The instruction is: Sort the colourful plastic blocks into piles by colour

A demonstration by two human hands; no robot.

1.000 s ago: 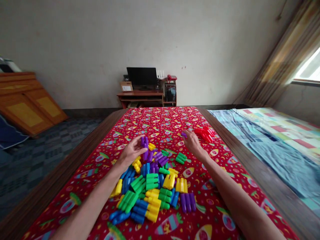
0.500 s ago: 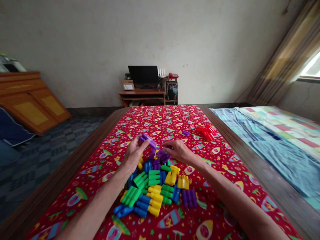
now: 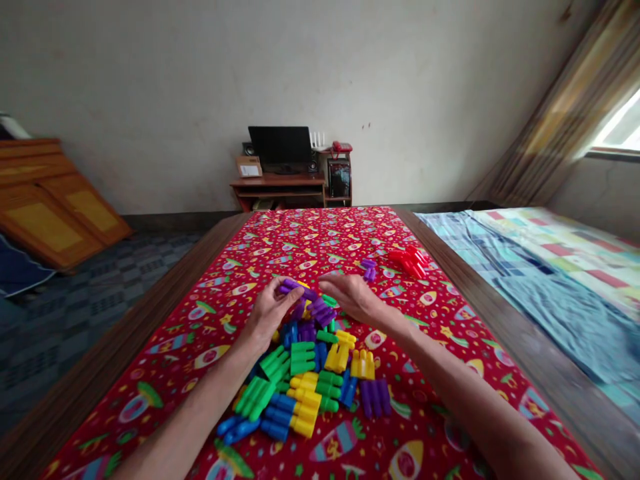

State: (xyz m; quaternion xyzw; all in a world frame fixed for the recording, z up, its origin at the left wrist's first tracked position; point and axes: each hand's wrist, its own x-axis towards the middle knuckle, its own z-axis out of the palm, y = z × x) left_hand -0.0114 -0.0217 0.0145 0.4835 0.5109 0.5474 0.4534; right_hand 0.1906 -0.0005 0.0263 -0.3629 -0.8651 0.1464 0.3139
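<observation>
My left hand [image 3: 267, 310] is closed on a purple plastic building block [image 3: 296, 288], held just above the far end of a pile of blocks. My right hand [image 3: 353, 293] hovers at the far right of the pile with its fingers stretched out, near a green block [image 3: 329, 301]. Beneath and between the hands lie other purple blocks [image 3: 321, 311]. Towards me the pile spreads out in green [image 3: 303, 358], yellow [image 3: 338, 357] and blue [image 3: 279, 413] blocks, each shaped like joined tubes. A separate purple block [image 3: 375, 398] rests at the pile's near right.
Beyond my right hand a small group of purple blocks [image 3: 369, 269] lies beside a cluster of red blocks [image 3: 411, 261]. A red patterned cloth [image 3: 320, 233] covers the table. A bed [image 3: 545, 287] stands to the right, and a desk with a monitor [image 3: 280, 147] is against the wall.
A second purple block now lies beside the one near the red cluster. My left hand has lowered its purple block slightly, and my right hand's fingers have straightened. The view has shifted slightly.
</observation>
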